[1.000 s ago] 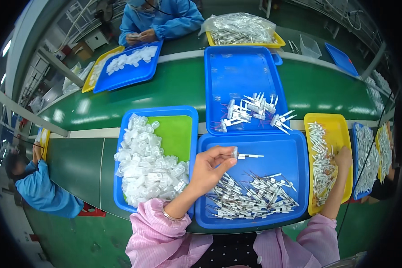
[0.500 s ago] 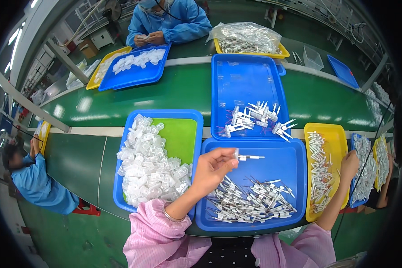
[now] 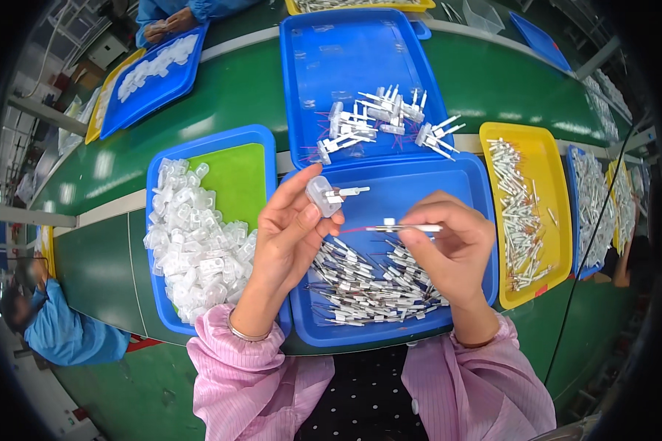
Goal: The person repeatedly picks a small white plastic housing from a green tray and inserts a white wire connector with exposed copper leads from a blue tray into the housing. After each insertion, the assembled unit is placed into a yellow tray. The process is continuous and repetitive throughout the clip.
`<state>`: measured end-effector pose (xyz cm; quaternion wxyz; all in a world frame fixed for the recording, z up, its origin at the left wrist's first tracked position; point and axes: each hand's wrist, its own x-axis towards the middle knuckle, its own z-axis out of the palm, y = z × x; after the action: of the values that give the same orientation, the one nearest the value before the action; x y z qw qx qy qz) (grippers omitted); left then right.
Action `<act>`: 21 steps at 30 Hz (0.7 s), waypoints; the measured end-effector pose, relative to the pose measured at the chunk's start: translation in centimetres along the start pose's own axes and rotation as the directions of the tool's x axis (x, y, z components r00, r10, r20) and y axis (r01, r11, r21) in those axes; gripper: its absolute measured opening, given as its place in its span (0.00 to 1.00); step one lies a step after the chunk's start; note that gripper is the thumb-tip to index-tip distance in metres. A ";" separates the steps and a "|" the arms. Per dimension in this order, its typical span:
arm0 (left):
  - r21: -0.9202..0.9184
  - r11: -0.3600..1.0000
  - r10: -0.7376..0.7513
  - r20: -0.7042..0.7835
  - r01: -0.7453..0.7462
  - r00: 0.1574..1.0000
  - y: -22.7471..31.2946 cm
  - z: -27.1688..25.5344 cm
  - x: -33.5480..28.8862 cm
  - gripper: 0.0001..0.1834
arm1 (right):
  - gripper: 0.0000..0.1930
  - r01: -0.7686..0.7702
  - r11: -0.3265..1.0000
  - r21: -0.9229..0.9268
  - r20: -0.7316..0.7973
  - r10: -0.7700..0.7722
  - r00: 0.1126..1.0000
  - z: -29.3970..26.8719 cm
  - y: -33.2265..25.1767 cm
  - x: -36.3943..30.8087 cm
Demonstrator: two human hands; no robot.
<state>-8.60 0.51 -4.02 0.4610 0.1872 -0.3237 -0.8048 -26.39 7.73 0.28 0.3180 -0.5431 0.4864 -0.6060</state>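
Note:
My left hand (image 3: 290, 217) pinches a translucent plastic housing (image 3: 321, 195) from which slim white stems stick out to the right. Just right of it my right hand (image 3: 452, 239) grips a slender white wired piece (image 3: 390, 227), a thin pink wire trailing from its left end towards my left hand. The housing and this piece are apart. Below both hands lies a blue tray (image 3: 463, 176) with a heap of similar white pieces with dark leads (image 3: 368, 287). In the far blue tray (image 3: 346, 59) lie several housings fitted with white stems (image 3: 390, 110).
At left, a blue tray (image 3: 157, 290) with a green bottom (image 3: 235, 176) holds many translucent housings (image 3: 198, 257). A yellow tray (image 3: 555, 250) at right holds thin white pieces (image 3: 515, 213). Across the green belt (image 3: 235, 95), a person in blue (image 3: 198, 11) handles small parts beside a blue tray (image 3: 114, 117).
My right hand has come from the yellow tray to beside my left hand, now showing a wired white piece. The left hand has turned the housing. The whole view has shifted.

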 end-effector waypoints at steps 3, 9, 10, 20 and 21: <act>0.006 1.000 -0.007 0.042 0.007 0.999 0.0 -0.1 0.0 0.24 | 0.07 -0.005 1.000 0.006 -0.015 0.005 1.000 0.2 0.7 0.0; -0.003 1.000 -0.025 0.056 0.025 0.998 0.0 0.1 -0.1 0.23 | 0.07 0.031 0.998 -0.059 -0.056 -0.034 0.998 0.2 1.4 -0.1; -0.003 1.000 -0.027 0.058 0.028 0.998 0.0 0.1 -0.1 0.23 | 0.07 0.050 0.995 -0.081 -0.055 -0.055 0.997 0.2 1.4 0.0; 0.195 0.977 0.072 0.083 -0.087 0.994 -0.2 0.0 0.0 0.23 | 0.11 0.454 0.756 -0.472 0.192 -0.414 0.890 0.5 0.4 0.0; 0.203 0.975 0.076 0.090 -0.093 0.993 -0.3 0.0 0.0 0.23 | 0.12 0.499 0.732 -0.464 0.212 -0.455 0.865 0.6 0.7 0.0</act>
<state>-8.77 0.59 -4.21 0.4593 0.1872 -0.4321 -0.7532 -25.86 7.39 -0.43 0.0186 -0.7383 0.4578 -0.4950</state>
